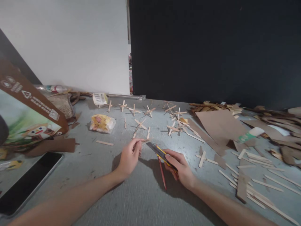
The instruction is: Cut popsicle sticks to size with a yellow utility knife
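My right hand (177, 166) is wrapped around a yellow and black utility knife (163, 155), its grey blade out and pointing left toward my other hand. My left hand (130, 157) is closed in a pinch on a small wooden craft stick (145, 140), mostly hidden by the fingers; the blade tip is close to it. Just beyond, a loose craft stick (148, 133) stands out from the fingertips on the grey surface. A red pencil (162, 174) lies below the knife. Farther back sit several crossed-stick pieces, one a crossed-stick star (140, 124).
On the left are a phone (30, 182), a brown printed bag (33, 116) and a yellow wrapped packet (102, 123). Loose sticks (268, 185), a cardboard strip (241, 182) and cardboard sheets (216, 125) cover the right. White and black panels (211, 53) stand behind.
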A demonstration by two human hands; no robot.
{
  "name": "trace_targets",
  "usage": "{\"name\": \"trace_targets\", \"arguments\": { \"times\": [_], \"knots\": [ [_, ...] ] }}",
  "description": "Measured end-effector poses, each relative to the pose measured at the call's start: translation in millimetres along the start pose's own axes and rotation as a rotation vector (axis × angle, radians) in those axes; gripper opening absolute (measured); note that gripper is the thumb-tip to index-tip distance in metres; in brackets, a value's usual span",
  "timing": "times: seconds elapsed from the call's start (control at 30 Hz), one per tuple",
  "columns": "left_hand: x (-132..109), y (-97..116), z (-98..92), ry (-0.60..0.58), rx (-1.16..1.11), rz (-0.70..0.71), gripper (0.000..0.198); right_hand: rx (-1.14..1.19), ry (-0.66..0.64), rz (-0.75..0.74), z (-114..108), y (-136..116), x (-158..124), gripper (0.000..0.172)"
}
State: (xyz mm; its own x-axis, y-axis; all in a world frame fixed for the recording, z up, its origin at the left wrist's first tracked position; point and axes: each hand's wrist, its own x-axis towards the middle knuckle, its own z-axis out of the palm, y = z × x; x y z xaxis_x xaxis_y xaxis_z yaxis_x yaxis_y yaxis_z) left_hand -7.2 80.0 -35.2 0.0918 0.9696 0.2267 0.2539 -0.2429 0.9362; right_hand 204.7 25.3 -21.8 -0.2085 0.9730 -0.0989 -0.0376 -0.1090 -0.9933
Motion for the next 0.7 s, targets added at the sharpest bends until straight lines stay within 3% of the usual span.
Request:
{"name": "trace_targets", "arguments": {
  "times": [0.17, 0.4, 0.53, 0.7],
  "knots": [
    [-0.3, -0.1, 0.0, -0.034, 0.052, -0.026, 0.035, 0.021, 0.128, -0.034, 0.8, 5.2, 1.5, 0.06],
    [-5.8, 14.2, -0.5, -0.254, 0.061, 0.093, 0.03, -0.233, 0.191, -0.049, 4.2, -0.1, 1.2, 0.047],
    [-6.2, 14.8, -0.4, -0.266, 0.078, 0.087, 0.029, -0.282, 0.244, -0.021, 5.7, -1.7, 2.1, 0.04],
    [-5.9, 13.1, -0.7, -0.281, 0.102, 0.122, 0.033, -0.384, 0.216, -0.041, 5.4, 1.4, 4.3, 0.038]
  ]
}}
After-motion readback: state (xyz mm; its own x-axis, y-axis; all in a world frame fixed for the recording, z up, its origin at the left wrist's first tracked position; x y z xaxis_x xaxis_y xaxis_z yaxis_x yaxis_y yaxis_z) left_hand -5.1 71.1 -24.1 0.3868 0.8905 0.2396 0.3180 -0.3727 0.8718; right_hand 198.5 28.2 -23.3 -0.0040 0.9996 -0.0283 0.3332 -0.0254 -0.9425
